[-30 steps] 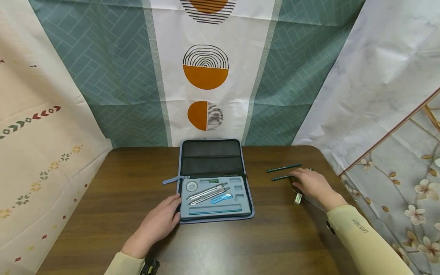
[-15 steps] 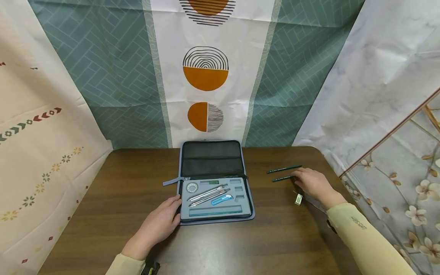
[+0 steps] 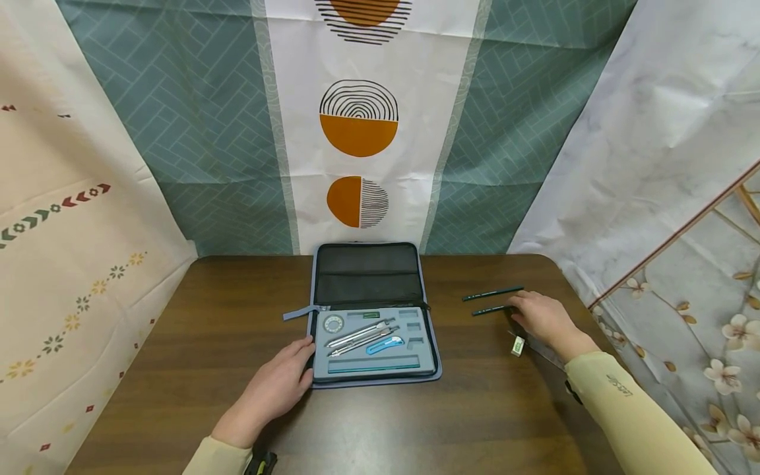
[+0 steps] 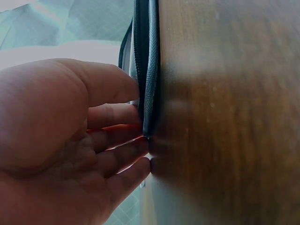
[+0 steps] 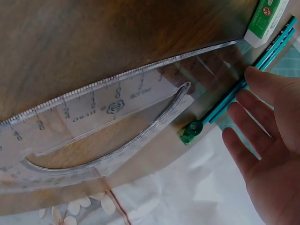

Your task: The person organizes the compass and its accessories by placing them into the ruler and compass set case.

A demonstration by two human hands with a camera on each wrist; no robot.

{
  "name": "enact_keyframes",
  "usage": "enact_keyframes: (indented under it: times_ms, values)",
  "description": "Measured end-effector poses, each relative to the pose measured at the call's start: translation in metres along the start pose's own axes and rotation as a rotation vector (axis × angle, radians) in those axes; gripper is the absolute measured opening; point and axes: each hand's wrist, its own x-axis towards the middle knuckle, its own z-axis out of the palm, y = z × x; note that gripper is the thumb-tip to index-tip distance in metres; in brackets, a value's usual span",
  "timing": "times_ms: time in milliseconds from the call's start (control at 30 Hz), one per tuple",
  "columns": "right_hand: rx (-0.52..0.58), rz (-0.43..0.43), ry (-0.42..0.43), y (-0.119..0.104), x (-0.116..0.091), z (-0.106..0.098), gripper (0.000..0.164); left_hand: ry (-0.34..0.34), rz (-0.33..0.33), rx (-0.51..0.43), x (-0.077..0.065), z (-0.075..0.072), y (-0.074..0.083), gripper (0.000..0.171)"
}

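In the head view, my left hand (image 3: 279, 375) rests at the left edge of an open zip case (image 3: 436, 369). The left wrist view shows its thumb and fingertips touching the zipped edge (image 4: 151, 70). Farther right, my right hand (image 3: 543, 320) pinches the end of the nearer dark green pencil (image 3: 489, 310) between thumb and index finger, the other fingers loosely extended. A second pencil (image 3: 493, 293) lies just behind it. Close by are a green-and-white eraser (image 5: 266, 21), a clear ruler (image 5: 93, 110) with a curved cutout and a small green translucent piece (image 5: 191, 132).
The case's grey tray (image 3: 323, 369) holds a white ring-shaped piece (image 3: 333, 323), silver compass-like tools (image 3: 359, 338), a blue cutter knife (image 3: 385, 344), a small green item (image 3: 371, 315) and a teal-edged strip (image 3: 374, 366). Several tray slots are bare. Patterned cloths surround the brown table (image 3: 475, 415).
My right hand has shifted very slightly and the green piece that showed beyond its fingers is now hidden in the head view. The left hand stays at the case edge.
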Motion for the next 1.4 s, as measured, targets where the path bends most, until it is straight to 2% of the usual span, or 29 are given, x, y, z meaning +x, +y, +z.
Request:
enact_keyframes:
  times_ms: [600,1400]
  values:
    - [0.000,0.003,0.043,0.002,0.006,0.005,0.027,0.010,0.004,0.009,0.000,0.000,0.000,0.046]
    - [0.012,-0.003,0.036,0.006,0.012,0.014,0.019,0.032,0.008,0.020,-0.001,0.001,0.001,0.045]
